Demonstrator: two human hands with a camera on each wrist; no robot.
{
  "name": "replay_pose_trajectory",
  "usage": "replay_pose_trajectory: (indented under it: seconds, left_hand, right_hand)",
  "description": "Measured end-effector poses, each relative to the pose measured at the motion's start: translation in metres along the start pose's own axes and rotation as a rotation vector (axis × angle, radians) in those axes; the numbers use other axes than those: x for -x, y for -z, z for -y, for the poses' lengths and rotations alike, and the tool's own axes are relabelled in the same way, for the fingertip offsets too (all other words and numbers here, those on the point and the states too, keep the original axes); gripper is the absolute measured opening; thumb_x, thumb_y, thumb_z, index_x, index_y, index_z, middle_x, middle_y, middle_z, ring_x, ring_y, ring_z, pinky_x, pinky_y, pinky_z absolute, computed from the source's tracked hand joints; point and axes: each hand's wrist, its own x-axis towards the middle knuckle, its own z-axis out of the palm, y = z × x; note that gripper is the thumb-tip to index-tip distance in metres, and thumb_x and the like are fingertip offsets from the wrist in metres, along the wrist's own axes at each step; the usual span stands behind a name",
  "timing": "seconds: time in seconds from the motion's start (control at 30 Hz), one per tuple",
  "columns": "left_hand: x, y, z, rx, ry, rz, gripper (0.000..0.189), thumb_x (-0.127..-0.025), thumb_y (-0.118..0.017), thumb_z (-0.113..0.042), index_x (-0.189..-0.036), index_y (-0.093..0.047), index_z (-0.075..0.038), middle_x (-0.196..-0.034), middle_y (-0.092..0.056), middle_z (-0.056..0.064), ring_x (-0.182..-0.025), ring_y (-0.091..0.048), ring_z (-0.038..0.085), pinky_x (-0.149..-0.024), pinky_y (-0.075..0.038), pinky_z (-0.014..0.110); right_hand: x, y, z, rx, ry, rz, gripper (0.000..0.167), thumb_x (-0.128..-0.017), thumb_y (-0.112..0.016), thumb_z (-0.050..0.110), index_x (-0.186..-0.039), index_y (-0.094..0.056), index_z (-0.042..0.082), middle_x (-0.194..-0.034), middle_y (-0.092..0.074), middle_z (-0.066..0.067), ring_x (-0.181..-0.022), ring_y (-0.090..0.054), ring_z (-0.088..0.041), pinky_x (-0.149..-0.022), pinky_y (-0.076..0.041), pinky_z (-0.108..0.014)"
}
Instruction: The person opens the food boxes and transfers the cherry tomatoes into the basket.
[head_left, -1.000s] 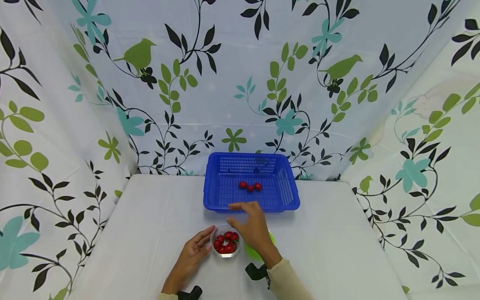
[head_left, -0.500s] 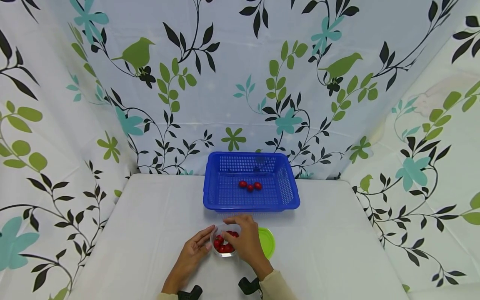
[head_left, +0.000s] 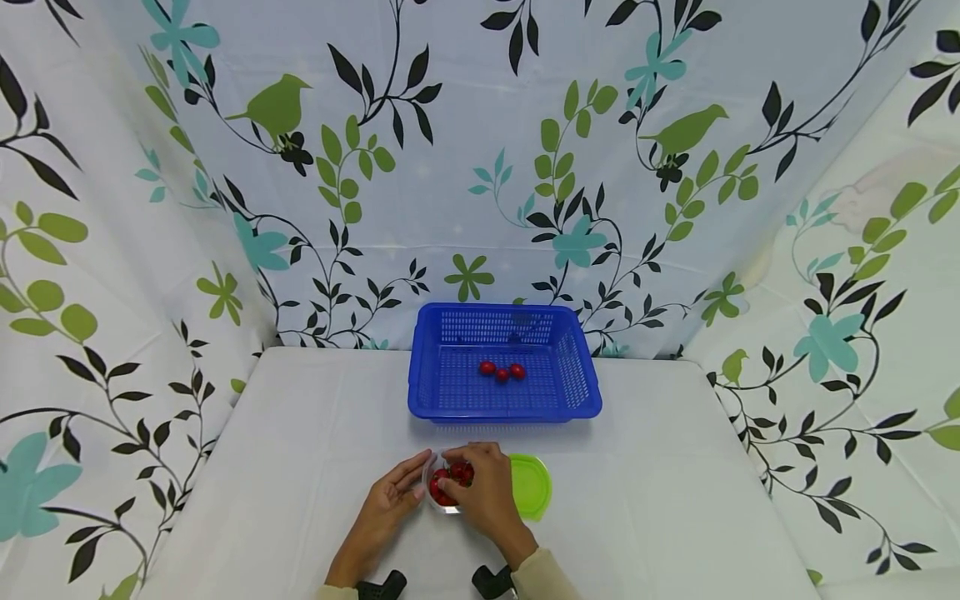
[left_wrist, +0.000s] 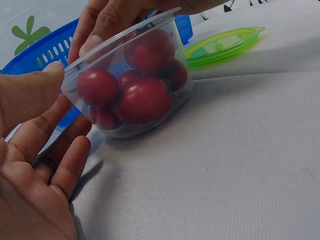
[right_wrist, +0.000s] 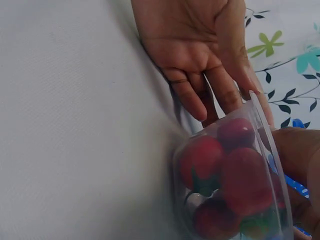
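Observation:
A clear plastic container (head_left: 452, 510) with several red cherry tomatoes (left_wrist: 144, 100) in it stands on the white table. My left hand (head_left: 384, 507) holds its left side, the thumb at the rim and the other fingers along the outer wall. From the right, my right hand (head_left: 489, 493) reaches over the rim with its thumb and fingers among the tomatoes. Its fingertips are partly hidden, so I cannot tell whether they pinch one. Beside that hand lies a green lid (head_left: 534, 485), flat on the table.
Behind the container sits a blue perforated basket (head_left: 504, 414) with three cherry tomatoes (head_left: 487, 367) on its bottom. A patterned cloth (head_left: 465, 167) hangs along the back and both sides of the table.
My right hand has come down from near the basket's front edge into the container, uncovering more of the green lid. The left hand has stayed at the container.

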Motion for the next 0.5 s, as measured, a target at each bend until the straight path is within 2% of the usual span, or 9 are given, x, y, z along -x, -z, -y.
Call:
replay_pose_trajectory:
  seconds: [0.5]
  left_hand:
    - [0.0002,-0.0007,0.0005,0.014,-0.003,-0.01,0.057,-0.107,-0.064,-0.013,-0.161,-0.046,-0.013,-0.167,-0.047,0.011,-0.144,-0.05,-0.004,-0.111,-0.041,0.009]
  right_hand:
    - [0.0004,-0.001,0.0037,0.035,0.005,0.005,0.03,-0.082,-0.094,0.027,-0.11,-0.083,0.023,-0.105,-0.08,0.012,-0.12,-0.061,-0.02,-0.107,-0.045,-0.053]
